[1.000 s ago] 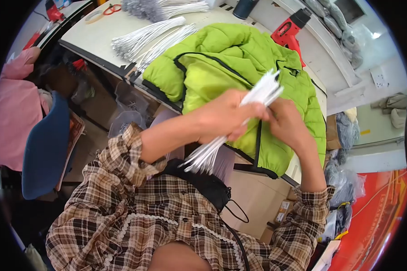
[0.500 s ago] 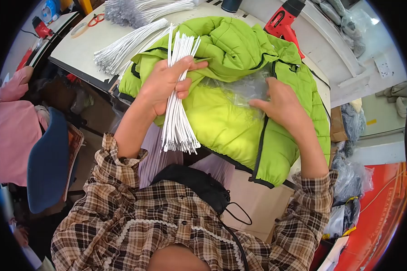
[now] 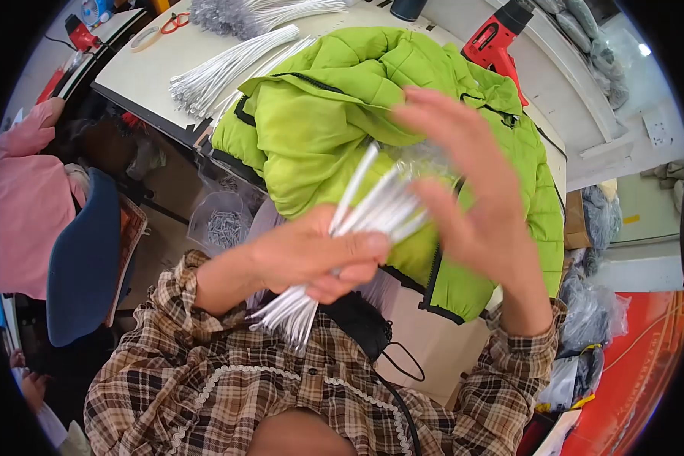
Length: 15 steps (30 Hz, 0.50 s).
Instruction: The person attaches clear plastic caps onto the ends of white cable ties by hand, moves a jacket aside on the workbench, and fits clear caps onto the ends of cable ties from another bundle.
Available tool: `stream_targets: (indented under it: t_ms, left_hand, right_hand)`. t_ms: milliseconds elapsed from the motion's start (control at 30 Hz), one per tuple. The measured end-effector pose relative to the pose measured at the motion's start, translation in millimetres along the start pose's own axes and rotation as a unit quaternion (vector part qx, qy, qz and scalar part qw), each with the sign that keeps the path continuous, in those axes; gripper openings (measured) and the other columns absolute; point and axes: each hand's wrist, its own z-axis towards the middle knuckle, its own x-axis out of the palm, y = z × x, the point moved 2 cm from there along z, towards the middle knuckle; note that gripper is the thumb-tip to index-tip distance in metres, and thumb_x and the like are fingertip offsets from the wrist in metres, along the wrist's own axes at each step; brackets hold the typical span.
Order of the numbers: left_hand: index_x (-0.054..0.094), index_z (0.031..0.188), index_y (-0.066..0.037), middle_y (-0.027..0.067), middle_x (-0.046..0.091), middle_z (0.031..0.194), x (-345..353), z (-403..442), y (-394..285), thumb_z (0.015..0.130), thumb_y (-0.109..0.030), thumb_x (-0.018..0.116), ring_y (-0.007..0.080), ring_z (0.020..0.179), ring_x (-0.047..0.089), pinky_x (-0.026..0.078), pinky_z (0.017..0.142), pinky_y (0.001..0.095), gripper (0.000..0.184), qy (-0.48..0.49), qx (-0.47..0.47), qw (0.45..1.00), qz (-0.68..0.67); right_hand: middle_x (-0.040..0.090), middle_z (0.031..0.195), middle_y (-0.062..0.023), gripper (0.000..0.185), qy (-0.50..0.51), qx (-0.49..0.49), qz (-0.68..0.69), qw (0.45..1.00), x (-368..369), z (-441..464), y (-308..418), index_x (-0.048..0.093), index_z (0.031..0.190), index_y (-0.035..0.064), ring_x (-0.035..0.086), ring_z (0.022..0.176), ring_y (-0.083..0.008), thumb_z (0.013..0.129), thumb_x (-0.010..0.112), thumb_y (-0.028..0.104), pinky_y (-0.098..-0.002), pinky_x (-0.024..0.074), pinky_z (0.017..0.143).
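Observation:
A bundle of thin white wires (image 3: 387,199) is gripped by my left hand (image 3: 311,254), tilted with its upper ends to the upper right. Its lower ends fan out below the fist, over my lap. My right hand (image 3: 471,182), blurred by motion, hovers just right of the upper ends with thumb and fingers apart; I see nothing in it. Beneath both hands a lime-green padded jacket (image 3: 296,152) lies spread on the table, its yellow-green lining showing. Some clear plastic (image 3: 425,156) rests on the jacket, partly hidden by the hands.
More white wire bundles (image 3: 232,68) lie on the table (image 3: 140,72) at the upper left, near red-handled scissors (image 3: 176,23). A red heat gun (image 3: 498,45) stands behind the jacket. A tub of small metal pieces (image 3: 224,224) sits below the table edge. Another person's pink sleeve (image 3: 26,144) is at left.
My left hand has lowered and tilted the bundle from near upright toward the right. My right hand has lifted off the clear plastic and moved to the bundle's upper ends.

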Motion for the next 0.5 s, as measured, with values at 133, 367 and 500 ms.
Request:
stream_targets:
  t_ms: [133,367,500]
  left_hand:
    - [0.052,0.096,-0.005,-0.0019,0.046,0.061,10,-9,24,0.097,-0.017,0.053,0.0041,0.042,0.036,0.027,0.034,0.0187,0.012,-0.017,-0.083,0.996,-0.04]
    - [0.053,0.093,-0.003,-0.0001,0.04,0.058,28,-25,37,0.097,-0.011,0.051,0.0068,0.043,0.031,0.023,0.038,0.0206,0.009,-0.075,-0.028,0.996,-0.036]
    - [0.055,0.094,-0.002,-0.0005,0.041,0.058,24,-29,31,0.096,-0.011,0.051,0.0065,0.043,0.031,0.025,0.038,0.0196,0.01,-0.118,-0.05,0.992,-0.007]
  right_hand:
    - [0.062,0.095,-0.0085,0.026,-0.015,-0.23,-0.085,0.969,30,-24,28,0.065,0.1,0.0074,0.055,0.073,-0.0224,0.084,0.061,0.028,-0.0321,0.0438,0.071]
    - [0.055,0.071,-0.0056,0.024,0.165,-0.17,-0.137,0.962,35,-55,16,0.054,0.071,0.0094,0.049,0.061,-0.0206,0.084,0.061,0.029,-0.0314,0.041,0.066]
    - [0.052,0.063,-0.0064,0.029,0.13,-0.133,-0.109,0.976,40,-46,9,0.055,0.068,0.0103,0.05,0.058,-0.0211,0.086,0.058,0.033,-0.032,0.0406,0.062]
